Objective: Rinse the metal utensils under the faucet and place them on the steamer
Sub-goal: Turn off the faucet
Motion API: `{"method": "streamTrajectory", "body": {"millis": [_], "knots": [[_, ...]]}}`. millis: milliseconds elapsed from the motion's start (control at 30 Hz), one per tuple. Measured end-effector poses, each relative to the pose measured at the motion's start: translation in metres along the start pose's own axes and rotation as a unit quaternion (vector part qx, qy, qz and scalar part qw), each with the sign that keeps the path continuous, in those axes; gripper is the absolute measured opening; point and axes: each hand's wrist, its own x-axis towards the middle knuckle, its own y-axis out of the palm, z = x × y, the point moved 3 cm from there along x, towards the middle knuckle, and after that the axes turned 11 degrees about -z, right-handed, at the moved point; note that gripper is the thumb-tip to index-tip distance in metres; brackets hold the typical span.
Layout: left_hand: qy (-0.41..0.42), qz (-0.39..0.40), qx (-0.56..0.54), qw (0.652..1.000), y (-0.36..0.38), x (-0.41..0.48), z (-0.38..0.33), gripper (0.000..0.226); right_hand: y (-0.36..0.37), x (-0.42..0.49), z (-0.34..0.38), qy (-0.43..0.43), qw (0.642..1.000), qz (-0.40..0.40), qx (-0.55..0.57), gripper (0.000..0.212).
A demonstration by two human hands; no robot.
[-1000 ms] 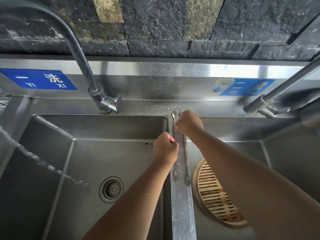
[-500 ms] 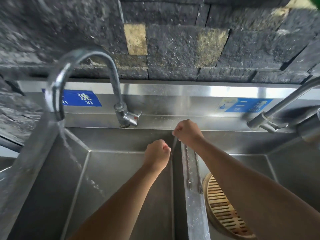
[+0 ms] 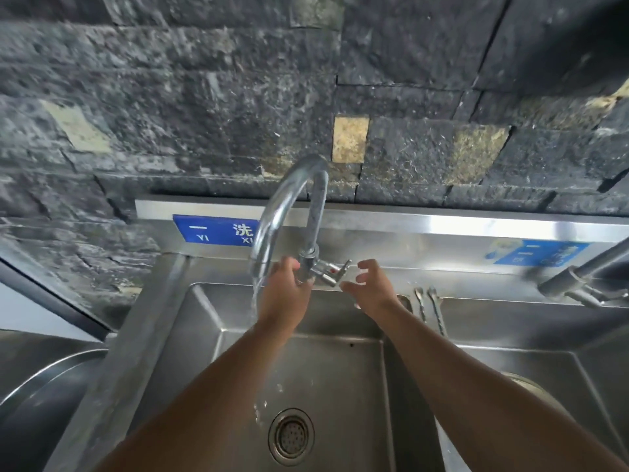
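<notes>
Two metal utensils lie side by side on the steel divider between the two basins, to the right of both hands. My left hand is curled around the base of the curved faucet, right beside the water stream that falls into the left basin. My right hand hovers with its fingers spread, holding nothing, just right of the faucet's lever. Only a sliver of the bamboo steamer's rim shows in the right basin, behind my right forearm.
The left basin has a round drain near the front. A second faucet juts in from the right. A large round metal vessel sits left of the sink. A dark stone wall rises behind.
Both hands left the utensils on the divider and moved left to the faucet. The spout now points into the left basin's middle. The view shifted left and up.
</notes>
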Motion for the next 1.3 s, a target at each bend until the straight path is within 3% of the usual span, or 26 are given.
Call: {"method": "streamTrajectory", "body": {"millis": [233, 300, 400, 467, 667, 1067, 1300], "knots": [[-0.007, -0.003, -0.080, 0.997, 0.020, 0.034, 0.004, 0.084, 0.030, 0.011, -0.001, -0.040, 0.995, -0.017, 0.092, 0.048], [-0.007, 0.007, -0.097, 0.995, 0.030, 0.041, 0.002, 0.078, 0.037, 0.016, -0.001, -0.039, 0.993, -0.008, 0.109, 0.037], [0.020, 0.005, -0.076, 0.997, 0.042, 0.050, 0.003, 0.033, 0.048, 0.020, -0.003, -0.035, 0.990, 0.006, 0.140, 0.031], [0.025, 0.001, -0.049, 0.999, 0.047, 0.054, 0.008, 0.023, 0.052, 0.023, -0.007, -0.038, 0.988, 0.016, 0.148, 0.033], [0.048, -0.009, -0.011, 0.999, 0.051, 0.057, 0.017, 0.029, 0.056, 0.026, -0.009, -0.042, 0.986, 0.068, 0.145, 0.034], [0.050, -0.011, 0.018, 0.999, 0.051, 0.056, 0.012, 0.038, 0.053, 0.029, -0.001, -0.073, 0.995, 0.049, 0.044, 0.020], [0.057, -0.010, 0.036, 0.998, 0.051, 0.057, 0.012, 0.045, 0.050, 0.032, 0.007, -0.069, 0.996, 0.049, -0.001, 0.029]]}}
